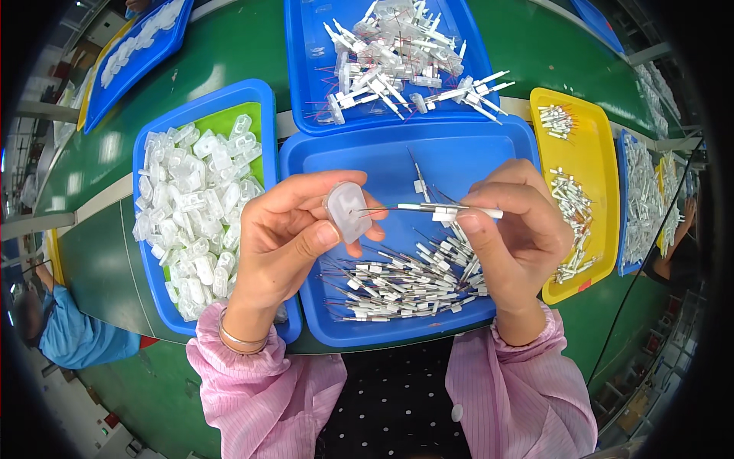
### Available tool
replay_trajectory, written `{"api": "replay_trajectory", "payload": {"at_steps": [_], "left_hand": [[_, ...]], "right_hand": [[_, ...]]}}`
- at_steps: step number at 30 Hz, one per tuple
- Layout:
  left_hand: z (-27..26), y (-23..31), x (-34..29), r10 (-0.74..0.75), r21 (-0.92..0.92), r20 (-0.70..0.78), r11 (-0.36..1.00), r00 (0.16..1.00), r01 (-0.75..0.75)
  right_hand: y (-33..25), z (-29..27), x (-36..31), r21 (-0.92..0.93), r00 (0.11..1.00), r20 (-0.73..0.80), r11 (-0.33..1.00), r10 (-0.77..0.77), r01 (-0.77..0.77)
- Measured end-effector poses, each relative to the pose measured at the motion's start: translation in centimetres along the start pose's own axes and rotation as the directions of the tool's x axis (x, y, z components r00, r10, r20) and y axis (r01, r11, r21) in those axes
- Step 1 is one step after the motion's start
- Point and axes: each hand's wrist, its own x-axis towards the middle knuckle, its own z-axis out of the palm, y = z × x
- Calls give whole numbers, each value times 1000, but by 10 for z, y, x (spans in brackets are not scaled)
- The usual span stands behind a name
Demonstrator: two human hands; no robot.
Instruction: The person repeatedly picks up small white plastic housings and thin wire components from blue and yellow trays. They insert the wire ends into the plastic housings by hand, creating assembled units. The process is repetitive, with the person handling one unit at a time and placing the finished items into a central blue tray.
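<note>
Left hand (287, 229) pinches a translucent plastic cap (348, 210) between thumb and fingers, right hand (516, 226) closed on a thin white wired part (440, 208), its wire tips touching the cap, both above the middle blue tray (367, 157) of loose wired parts (405, 279)

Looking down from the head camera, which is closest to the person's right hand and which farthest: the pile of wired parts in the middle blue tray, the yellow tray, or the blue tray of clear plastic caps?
From the right hand:
1. Pile of wired parts, just below and left of it.
2. Yellow tray, to its right.
3. Blue tray of clear plastic caps, far left, beyond the left hand.
</note>
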Motion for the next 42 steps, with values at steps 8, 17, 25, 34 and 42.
{"api": "replay_trajectory", "payload": {"at_steps": [8, 17, 25, 34, 42], "left_hand": [[-2, -1, 2, 13, 23, -2, 1000, 1000, -13], [-4, -4, 2, 43, 61, 1, 997, 999, -43], [3, 0, 4, 105, 282, 61, 952, 993, -118], [1, -13, 0, 1, 67, 96, 998, 995, -8], [10, -17, -8, 115, 295, 11, 949, 993, -113]], "right_hand": [[-4, 1, 1, -43, 997, 10, 996, -78, 78], [-4, -2, 3, -143, 985, 66, 976, -158, 166], [-8, 3, 4, -173, 983, 112, 971, -146, 164], [-2, 13, -5, 43, 969, 184, 983, 167, -178], [9, 21, -17, -77, 995, 92, 996, -30, 37]]}}
